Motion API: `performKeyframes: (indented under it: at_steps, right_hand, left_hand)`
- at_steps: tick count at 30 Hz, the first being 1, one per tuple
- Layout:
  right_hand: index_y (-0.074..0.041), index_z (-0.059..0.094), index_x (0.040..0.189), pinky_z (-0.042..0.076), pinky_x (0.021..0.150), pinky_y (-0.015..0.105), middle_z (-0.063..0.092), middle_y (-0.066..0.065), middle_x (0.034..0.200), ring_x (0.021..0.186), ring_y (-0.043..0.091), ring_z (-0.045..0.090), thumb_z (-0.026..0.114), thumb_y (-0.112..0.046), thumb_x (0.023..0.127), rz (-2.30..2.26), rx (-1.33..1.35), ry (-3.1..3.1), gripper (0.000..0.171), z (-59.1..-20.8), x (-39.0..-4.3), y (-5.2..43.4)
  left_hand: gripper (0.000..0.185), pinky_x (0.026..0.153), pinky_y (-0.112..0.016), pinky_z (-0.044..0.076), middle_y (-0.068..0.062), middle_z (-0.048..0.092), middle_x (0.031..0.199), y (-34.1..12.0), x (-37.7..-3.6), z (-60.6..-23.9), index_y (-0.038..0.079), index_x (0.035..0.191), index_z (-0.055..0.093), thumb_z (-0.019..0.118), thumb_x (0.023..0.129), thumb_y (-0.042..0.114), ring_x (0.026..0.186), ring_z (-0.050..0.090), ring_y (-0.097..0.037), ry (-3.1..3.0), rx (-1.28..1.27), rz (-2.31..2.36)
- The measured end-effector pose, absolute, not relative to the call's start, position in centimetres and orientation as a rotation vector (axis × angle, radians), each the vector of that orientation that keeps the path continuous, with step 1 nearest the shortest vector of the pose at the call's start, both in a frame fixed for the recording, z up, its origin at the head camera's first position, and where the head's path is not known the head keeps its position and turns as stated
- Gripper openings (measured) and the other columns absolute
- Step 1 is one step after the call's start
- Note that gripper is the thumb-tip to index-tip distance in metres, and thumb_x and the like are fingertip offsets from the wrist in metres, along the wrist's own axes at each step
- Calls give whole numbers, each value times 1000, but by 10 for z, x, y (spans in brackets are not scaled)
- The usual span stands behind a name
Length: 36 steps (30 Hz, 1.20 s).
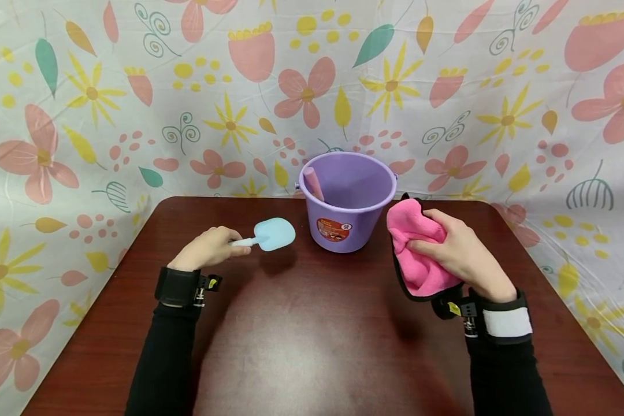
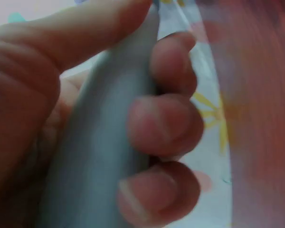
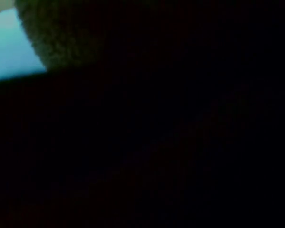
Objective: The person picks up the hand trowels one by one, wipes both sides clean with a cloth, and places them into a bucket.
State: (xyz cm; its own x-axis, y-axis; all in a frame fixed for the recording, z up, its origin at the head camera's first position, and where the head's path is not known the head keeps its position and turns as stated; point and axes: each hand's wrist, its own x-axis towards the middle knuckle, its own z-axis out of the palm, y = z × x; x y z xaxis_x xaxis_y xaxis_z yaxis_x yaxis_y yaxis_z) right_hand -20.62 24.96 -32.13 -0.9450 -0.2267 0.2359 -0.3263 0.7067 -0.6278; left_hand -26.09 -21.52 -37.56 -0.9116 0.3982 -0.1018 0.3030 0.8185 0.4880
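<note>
Left hand (image 1: 208, 247) had a pale blue plastic spade (image 1: 270, 234) by its thin handle, fingers (image 2: 164, 126) curled round it and thumb laid along the top; the flat, rounded blade stuck out to the right, held just above the table (image 1: 312, 346) with its shadow under it. Left wrist view showed the same grip close up: smooth matte handle, three fingertips wrapped over it, blurred. Right hand (image 1: 460, 254) gripped a pink cloth (image 1: 415, 248), fluffy microfibre with a dark trimmed edge, bunched in soft folds against the palm, thumb pressed across the front, fingers behind it. Cloth was off the tabletop, right of the bucket (image 1: 349, 199) and near its rim. Right wrist view was almost all black, only a fuzzy dark edge and a patch of light blue top left; nothing usable on the grip from there. Bucket was lilac plastic, round, tapering down, glossy, red-orange label on the front, standing upright at the back centre of the table between the two hands. A pink rod-shaped handle (image 1: 314, 182) leaned inside against its left wall; what it belonged to was hidden. Table was dark red-brown wood-look, shiny. Backdrop (image 1: 135, 104) was a creased white sheet with pink and yellow flowers. Both forearms in black sleeves with black wrist straps.
</note>
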Motion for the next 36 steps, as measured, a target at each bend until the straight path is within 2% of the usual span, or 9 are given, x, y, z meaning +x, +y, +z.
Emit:
performKeyframes:
  at_steps: [7,12,16,18,23,29,32,36]
  right_hand:
    - [-22,62,119,43,76,31,64,1,98,91,16,54,78,-40,83,1006,431,-2749,42,-315,-205,222]
    - [-18,65,118,43,81,39,65,4,99,91,19,56,76,-34,86,991,510,-2657,37,-317,-209,201]
    - [-13,67,117,43,82,41,65,8,99,91,23,57,75,-28,88,1000,547,-2618,33,-318,-211,185]
    - [-13,68,115,44,83,41,65,8,100,92,23,58,75,-27,87,1012,553,-2616,32,-318,-212,177]
    - [-18,68,115,45,85,44,66,4,104,98,23,59,75,-32,87,966,546,-2646,32,-317,-215,161]
    - [-30,58,131,47,79,55,64,1,116,104,26,60,71,-43,87,840,444,-2743,48,-322,-214,148]
    - [-30,58,132,48,76,57,63,1,119,104,28,61,72,-39,86,790,449,-2735,49,-327,-215,142]
    - [-28,65,126,49,71,57,63,0,120,102,28,61,73,-35,85,728,467,-2709,42,-334,-216,134]
  left_hand:
    - [23,61,-32,41,0,60,76,-185,-249,-364,10,104,72,66,95,31,62,48,-15,2777,672,717]
    - [19,61,-31,42,0,60,73,-162,-247,-359,13,100,71,64,97,30,61,50,-13,2757,755,749]
    - [18,59,-30,44,2,62,76,-146,-246,-355,14,101,73,65,96,30,59,50,-12,2730,789,771]
    - [18,54,-30,44,3,63,77,-138,-244,-351,15,101,74,66,95,30,52,49,-13,2712,794,784]
    - [18,48,-31,45,5,65,78,-120,-242,-342,15,101,74,68,94,30,46,50,-15,2713,834,797]
    - [17,62,-29,46,7,63,77,-101,-244,-338,17,100,74,66,95,31,66,54,-11,2781,889,750]
    - [17,63,-30,45,9,61,77,-95,-244,-339,18,98,73,65,95,33,69,53,-11,2836,887,718]
    - [16,59,-31,42,8,55,69,-91,-243,-340,20,90,69,65,95,35,66,51,-13,2906,888,706]
